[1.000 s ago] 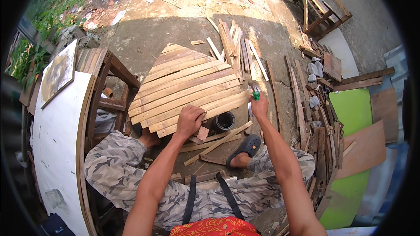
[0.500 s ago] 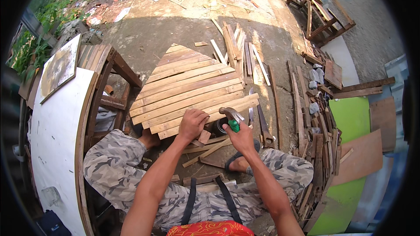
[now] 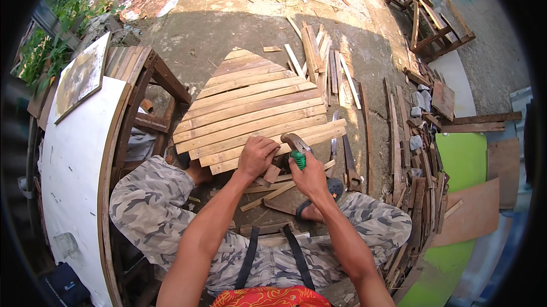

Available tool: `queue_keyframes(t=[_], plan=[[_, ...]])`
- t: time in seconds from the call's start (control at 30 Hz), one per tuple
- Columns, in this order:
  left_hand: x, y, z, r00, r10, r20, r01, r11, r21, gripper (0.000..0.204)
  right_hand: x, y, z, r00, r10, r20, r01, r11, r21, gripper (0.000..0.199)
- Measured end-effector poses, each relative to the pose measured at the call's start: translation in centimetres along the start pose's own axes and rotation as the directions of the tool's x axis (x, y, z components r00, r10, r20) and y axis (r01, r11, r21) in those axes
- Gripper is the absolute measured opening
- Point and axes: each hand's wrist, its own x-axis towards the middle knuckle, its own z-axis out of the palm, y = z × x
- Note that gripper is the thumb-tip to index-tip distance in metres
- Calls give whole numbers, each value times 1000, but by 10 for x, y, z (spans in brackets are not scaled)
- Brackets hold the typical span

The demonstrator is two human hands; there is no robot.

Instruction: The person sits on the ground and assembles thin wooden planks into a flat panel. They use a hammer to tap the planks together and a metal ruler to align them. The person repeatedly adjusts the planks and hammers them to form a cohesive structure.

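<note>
A panel of light slats (image 3: pixel 256 99), laid side by side with a pointed far end, lies in front of me. My right hand (image 3: pixel 307 175) is wrapped round the green grip of a claw hammer (image 3: pixel 296 143), its head over the panel's near edge. Just left of the hammer head, my left hand (image 3: pixel 258 158) rests on the nearest slats with its fingers pinched together. What they hold, if anything, is too small to make out. Below that hand, a short wooden block (image 3: pixel 272 174) shows under the panel's edge.
Right of the panel lie a handsaw (image 3: pixel 351 173) and a long blade (image 3: pixel 334 142). Beyond are loose wood strips (image 3: pixel 312 50). A white board (image 3: pixel 77 181) leans beside a wooden bench (image 3: pixel 165 82) on my left. Scrap wood (image 3: pixel 419 204) is heaped on my right.
The hammer has shifted slightly left, so its head is closer to my left hand's fingertips. The whole view has also turned a little. My left hand keeps its pinch on the slats.
</note>
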Motion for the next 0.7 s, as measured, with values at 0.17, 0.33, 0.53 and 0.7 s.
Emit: queue_keyframes(t=[0.17,0.33,0.53,0.7], plan=[[-1,-1,-2,1000,-6,11,6,1000,-5,11,0,-5,0,1000,6,24,-8,998,60,28],[-2,2,-3,1000,-25,1,25,1000,-7,10,-1,-4,2,1000,17,23,-19,997,81,26],[1,2,-3,1000,-17,8,17,1000,-18,10,0,5,7,1000,0,30,0,1000,19,25],[-1,3,-3,1000,-30,3,30,1000,4,11,-4,3,8,999,-36,-24,38,997,71,25]])
